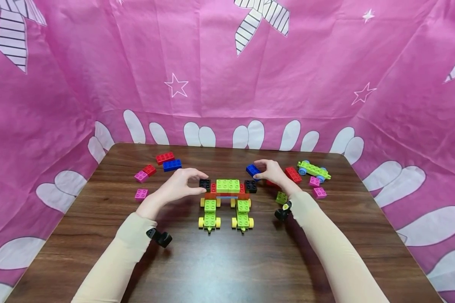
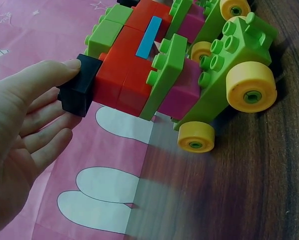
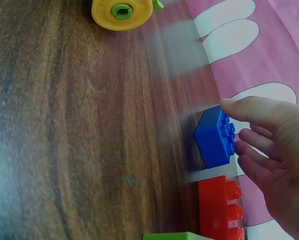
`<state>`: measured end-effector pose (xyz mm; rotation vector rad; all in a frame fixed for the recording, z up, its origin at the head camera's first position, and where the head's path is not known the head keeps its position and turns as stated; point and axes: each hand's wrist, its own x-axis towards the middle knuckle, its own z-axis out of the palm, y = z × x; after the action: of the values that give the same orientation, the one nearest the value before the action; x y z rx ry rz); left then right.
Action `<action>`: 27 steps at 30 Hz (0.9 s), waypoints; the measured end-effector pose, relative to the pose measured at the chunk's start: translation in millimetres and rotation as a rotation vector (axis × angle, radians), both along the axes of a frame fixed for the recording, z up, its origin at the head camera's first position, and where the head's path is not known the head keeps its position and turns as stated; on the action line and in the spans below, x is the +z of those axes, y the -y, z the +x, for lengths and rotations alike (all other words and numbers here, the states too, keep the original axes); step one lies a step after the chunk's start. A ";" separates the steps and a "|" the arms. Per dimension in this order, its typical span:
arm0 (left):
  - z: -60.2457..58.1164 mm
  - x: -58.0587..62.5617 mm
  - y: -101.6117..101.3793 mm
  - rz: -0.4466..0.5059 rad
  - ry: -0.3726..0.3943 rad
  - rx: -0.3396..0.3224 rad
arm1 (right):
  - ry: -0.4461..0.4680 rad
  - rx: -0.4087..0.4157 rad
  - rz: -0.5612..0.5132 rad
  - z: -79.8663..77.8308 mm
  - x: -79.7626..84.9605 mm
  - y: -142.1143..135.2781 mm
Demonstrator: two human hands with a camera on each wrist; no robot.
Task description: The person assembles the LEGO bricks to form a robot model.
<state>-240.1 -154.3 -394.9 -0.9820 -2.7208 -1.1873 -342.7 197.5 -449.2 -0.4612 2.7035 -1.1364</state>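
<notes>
A toy-brick build (image 1: 227, 187) stands mid-table, with lime wheeled bases (image 1: 210, 219), red bricks, lime bricks on top and a black brick at each end. My left hand (image 1: 180, 183) pinches the left black brick (image 2: 79, 85), thumb on one face and fingers on the other side. To the right of the build, my right hand (image 1: 274, 172) holds a blue brick (image 3: 213, 137), its thumb at one edge and fingers by the studs. Whether the blue brick touches the table cannot be told. A red brick (image 3: 217, 207) lies beside it.
Red (image 1: 164, 158), blue (image 1: 172, 165) and pink bricks (image 1: 141, 194) lie at left. At right are a red brick (image 1: 293, 175), pink bricks (image 1: 319, 192), a lime brick (image 1: 282, 198) and a lime car base (image 1: 314, 170) with blue wheels. A pink cloth (image 1: 220, 84) hangs behind the table.
</notes>
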 end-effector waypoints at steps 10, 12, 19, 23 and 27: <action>-0.4 -1.2 -0.4 -0.003 0.008 0.001 | 0.001 0.005 0.031 -0.9 -2.0 2.2; -0.7 -1.5 -0.4 -0.005 0.008 0.001 | 0.006 0.003 0.036 -1.9 -2.9 2.7; -0.2 -2.2 -1.0 -0.001 0.018 0.005 | 0.013 0.007 0.036 -2.1 -5.1 5.5; 0.1 -1.4 -0.6 -0.002 0.002 0.000 | 0.011 0.007 0.038 -2.2 -5.8 6.7; 0.0 -0.8 -0.3 -0.002 -0.003 -0.001 | 0.000 0.019 0.041 -2.3 -6.2 7.8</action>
<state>-240.1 -154.0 -395.7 -0.9853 -2.7196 -1.1826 -345.1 189.7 -455.4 -0.4793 2.7115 -1.0738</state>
